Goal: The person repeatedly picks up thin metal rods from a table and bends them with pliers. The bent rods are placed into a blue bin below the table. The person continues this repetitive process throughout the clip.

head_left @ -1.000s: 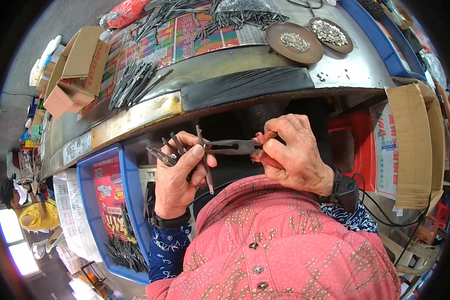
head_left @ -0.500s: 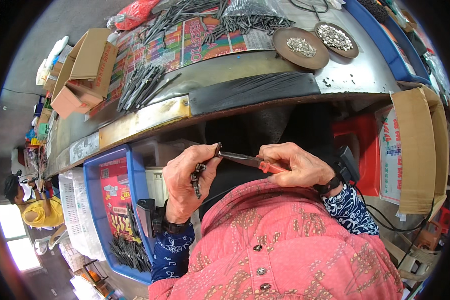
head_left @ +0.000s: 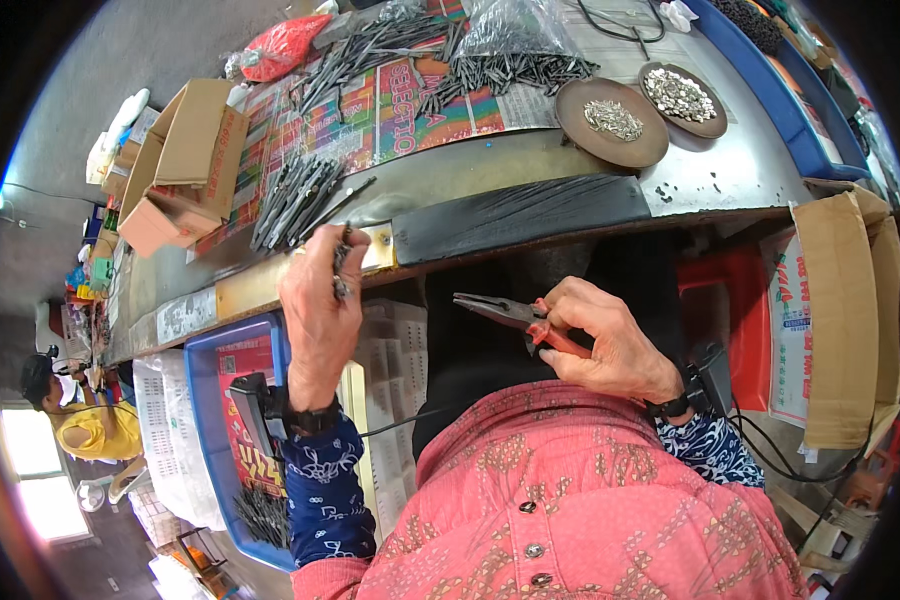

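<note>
My left hand [head_left: 320, 310] is raised at the table's front edge, its fingers closed around a small dark segmented piece [head_left: 341, 268]. Just beyond it lies a bundle of thin black strips [head_left: 298, 200] on the table. My right hand [head_left: 610, 338], lower and over my lap, grips a pair of pliers [head_left: 505, 308] by the red handles. The plier jaws are slightly apart, point left and have nothing between them. What kind of part the dark piece is, I cannot make out.
Two brown dishes [head_left: 653, 148] hold small silvery metal bits. A cardboard box [head_left: 185, 150] stands at the table's left, another [head_left: 838, 320] at the right. Below the table's left side is a blue tray [head_left: 202, 400] with black strips inside. A person in yellow [head_left: 100, 430] sits far left.
My left hand has moved up and away from the pliers with the dark piece, to the table edge. The plier jaws have come off the piece and opened.
</note>
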### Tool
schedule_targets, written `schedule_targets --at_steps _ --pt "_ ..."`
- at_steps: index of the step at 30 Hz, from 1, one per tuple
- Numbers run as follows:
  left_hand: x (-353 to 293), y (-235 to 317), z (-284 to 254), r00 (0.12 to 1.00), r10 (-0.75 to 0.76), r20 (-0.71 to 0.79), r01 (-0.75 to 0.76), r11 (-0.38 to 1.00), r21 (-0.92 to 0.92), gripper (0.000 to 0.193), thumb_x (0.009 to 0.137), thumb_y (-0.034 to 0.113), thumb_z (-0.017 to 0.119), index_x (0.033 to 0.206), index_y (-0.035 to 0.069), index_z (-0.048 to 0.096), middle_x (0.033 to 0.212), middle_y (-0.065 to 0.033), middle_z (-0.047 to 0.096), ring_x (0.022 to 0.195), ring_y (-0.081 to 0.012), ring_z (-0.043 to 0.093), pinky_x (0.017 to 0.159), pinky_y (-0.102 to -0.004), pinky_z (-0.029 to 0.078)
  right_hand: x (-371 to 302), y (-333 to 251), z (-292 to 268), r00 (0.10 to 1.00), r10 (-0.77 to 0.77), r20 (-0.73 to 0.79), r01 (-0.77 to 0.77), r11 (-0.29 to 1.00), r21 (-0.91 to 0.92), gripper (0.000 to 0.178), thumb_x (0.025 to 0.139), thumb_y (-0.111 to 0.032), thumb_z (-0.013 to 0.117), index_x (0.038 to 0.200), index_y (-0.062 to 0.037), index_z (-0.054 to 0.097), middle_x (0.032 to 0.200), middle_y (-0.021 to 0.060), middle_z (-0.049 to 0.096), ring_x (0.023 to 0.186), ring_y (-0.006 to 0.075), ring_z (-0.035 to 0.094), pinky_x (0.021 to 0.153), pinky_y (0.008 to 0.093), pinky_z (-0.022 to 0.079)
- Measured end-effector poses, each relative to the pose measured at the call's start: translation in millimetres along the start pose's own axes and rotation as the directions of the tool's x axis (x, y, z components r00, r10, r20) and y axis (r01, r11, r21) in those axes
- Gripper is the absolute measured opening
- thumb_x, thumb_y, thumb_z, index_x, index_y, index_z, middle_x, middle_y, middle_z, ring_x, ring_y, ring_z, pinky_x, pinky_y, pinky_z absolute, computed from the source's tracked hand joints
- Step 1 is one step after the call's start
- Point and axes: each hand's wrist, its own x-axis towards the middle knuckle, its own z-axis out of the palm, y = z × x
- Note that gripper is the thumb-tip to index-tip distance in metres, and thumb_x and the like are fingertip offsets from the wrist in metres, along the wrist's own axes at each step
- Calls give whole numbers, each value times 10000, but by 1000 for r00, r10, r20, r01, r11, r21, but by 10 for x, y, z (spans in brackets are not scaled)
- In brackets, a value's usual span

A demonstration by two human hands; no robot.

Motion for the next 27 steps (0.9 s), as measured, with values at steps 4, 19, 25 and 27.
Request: schedule_targets --at_steps 4,19,25,27 --pt "172 -214 46 999 -50 -11 51 997 53 126 921 -15 629 1035 -3 575 875 -194 656 777 -418 620 684 -413 496 10 39 -2 1000 -11 -17 10 999 -40 129 708 3 703 805 -7 619 845 118 606 822 298 614 731 385 516" --pt "489 -581 255 999 41 24 -47 949 311 235 801 -26 712 1016 24 631 963 -172 617 863 -427 620 708 -479 480 26 197 -23 999 45 2 -45 996 -74 114 716 -27 709 784 -28 617 826 108 603 815 292 621 712 392 508" --pt "551 -610 236 995 -26 98 -18 907 420 214 795 -77 685 988 -15 614 949 -202 620 863 -432 606 722 -459 472 11 209 -17 999 42 0 -42 996 -76 132 712 -29 720 809 -30 630 841 107 597 808 294 612 714 398 505" --pt "548 -573 229 997 2 75 -31 921 388 235 777 -88 669 985 -8 596 942 -201 612 870 -438 603 717 -476 469 13 203 -3 1000 12 -25 -14 998 -65 139 708 -23 723 813 -29 630 858 108 596 804 299 606 713 400 503"
